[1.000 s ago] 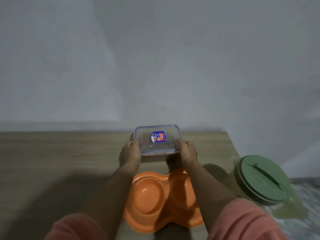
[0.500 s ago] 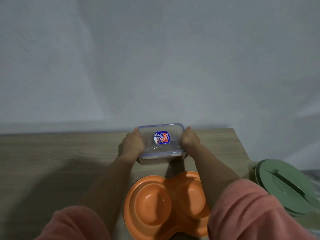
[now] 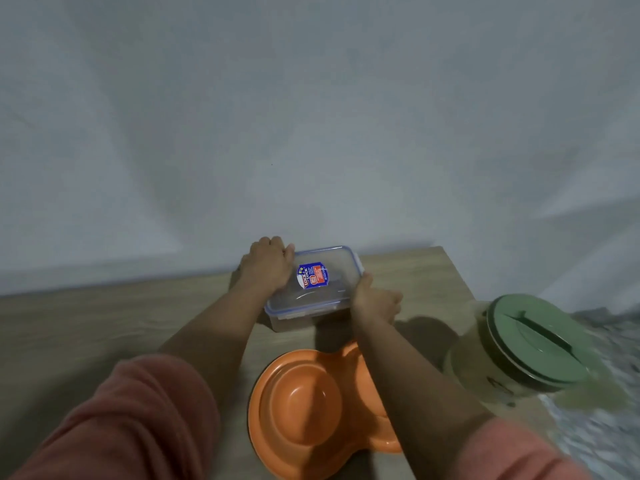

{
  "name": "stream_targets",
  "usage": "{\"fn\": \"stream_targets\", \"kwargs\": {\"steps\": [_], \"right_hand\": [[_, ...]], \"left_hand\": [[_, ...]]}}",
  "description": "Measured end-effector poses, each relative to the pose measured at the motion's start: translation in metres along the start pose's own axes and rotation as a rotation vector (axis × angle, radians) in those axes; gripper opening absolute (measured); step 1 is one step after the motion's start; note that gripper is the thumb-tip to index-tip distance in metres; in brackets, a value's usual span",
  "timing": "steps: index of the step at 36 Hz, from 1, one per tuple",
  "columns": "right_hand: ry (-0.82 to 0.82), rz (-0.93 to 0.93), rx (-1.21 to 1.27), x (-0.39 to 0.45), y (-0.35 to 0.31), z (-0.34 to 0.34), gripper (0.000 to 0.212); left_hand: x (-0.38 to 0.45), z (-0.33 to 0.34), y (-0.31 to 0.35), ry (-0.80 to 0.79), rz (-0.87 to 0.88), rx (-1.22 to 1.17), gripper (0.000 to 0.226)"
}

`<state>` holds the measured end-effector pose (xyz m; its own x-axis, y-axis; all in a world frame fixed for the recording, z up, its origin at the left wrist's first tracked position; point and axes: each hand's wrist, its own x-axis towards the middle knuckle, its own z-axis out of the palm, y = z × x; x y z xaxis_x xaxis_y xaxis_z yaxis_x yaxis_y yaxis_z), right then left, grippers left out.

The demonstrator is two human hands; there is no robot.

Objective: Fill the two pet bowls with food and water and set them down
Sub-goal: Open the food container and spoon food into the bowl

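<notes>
Both hands, left (image 3: 268,266) and right (image 3: 375,301), grip the lidded box (image 3: 313,285) by opposite ends, likely to unclip it, behind the empty bowls (image 3: 311,410).

"LOCK & LOCK" on container (image 3: 311,289) sticker (image 3: 312,275)

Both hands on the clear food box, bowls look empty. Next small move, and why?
Probably unclip the lid. The clear container sits on the table with its blue-edged lid on; the left hand rests on its far-left corner and the right hand grips its right side, where a latch seems to be. The orange double bowl is empty, so food cannot be poured until the lid is off.
</notes>
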<state>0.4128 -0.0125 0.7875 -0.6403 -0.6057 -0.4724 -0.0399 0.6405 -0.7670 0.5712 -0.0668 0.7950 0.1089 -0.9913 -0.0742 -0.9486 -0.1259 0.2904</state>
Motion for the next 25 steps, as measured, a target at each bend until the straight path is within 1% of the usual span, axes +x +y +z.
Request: {"fn": "stream_targets", "kwargs": {"steps": [2, 4, 7, 9, 11, 12, 13, 16, 18, 20, 23, 25], "right_hand": [[-0.043, 0.150, 0.116, -0.011, 0.012, 0.006, 0.071], [-0.105, 0.202, 0.189, -0.023, 0.019, 0.012, 0.071], [-0.172, 0.128, 0.246, -0.034, 0.024, 0.026, 0.074], [-0.173, 0.085, 0.271, -0.033, 0.030, 0.035, 0.072], [-0.169, 0.057, 0.279, -0.027, 0.040, 0.045, 0.073], [-0.174, 0.053, 0.282, -0.026, 0.044, 0.046, 0.072], [-0.179, 0.057, 0.294, -0.031, 0.043, 0.044, 0.067], [-0.192, 0.085, 0.356, -0.037, 0.039, 0.037, 0.041], [-0.212, 0.104, 0.402, -0.037, 0.038, 0.035, 0.036], [-0.238, 0.086, 0.448, -0.037, 0.040, 0.036, 0.038], [-0.222, 0.044, 0.493, -0.039, 0.040, 0.041, 0.048], [-0.210, 0.047, 0.501, -0.040, 0.039, 0.042, 0.046]], "left_hand": [[0.009, -0.001, 0.007, -0.079, 0.083, 0.036, 0.053], [0.016, 0.001, 0.014, -0.159, 0.126, 0.081, 0.061], [0.027, 0.005, 0.022, -0.213, 0.162, 0.149, 0.067], [0.030, 0.005, 0.025, -0.217, 0.194, 0.193, 0.061], [0.032, 0.004, 0.027, -0.225, 0.198, 0.168, 0.050], [0.033, 0.005, 0.026, -0.241, 0.196, 0.158, 0.049], [0.035, 0.006, 0.026, -0.257, 0.205, 0.149, 0.050], [0.041, 0.009, 0.025, -0.321, 0.201, 0.112, 0.050], [0.045, 0.011, 0.025, -0.357, 0.184, 0.071, 0.060], [0.047, 0.009, 0.025, -0.385, 0.207, 0.094, 0.069], [0.050, 0.009, 0.024, -0.334, 0.239, 0.131, 0.066], [0.047, 0.008, 0.023, -0.289, 0.250, 0.155, 0.063]]}}
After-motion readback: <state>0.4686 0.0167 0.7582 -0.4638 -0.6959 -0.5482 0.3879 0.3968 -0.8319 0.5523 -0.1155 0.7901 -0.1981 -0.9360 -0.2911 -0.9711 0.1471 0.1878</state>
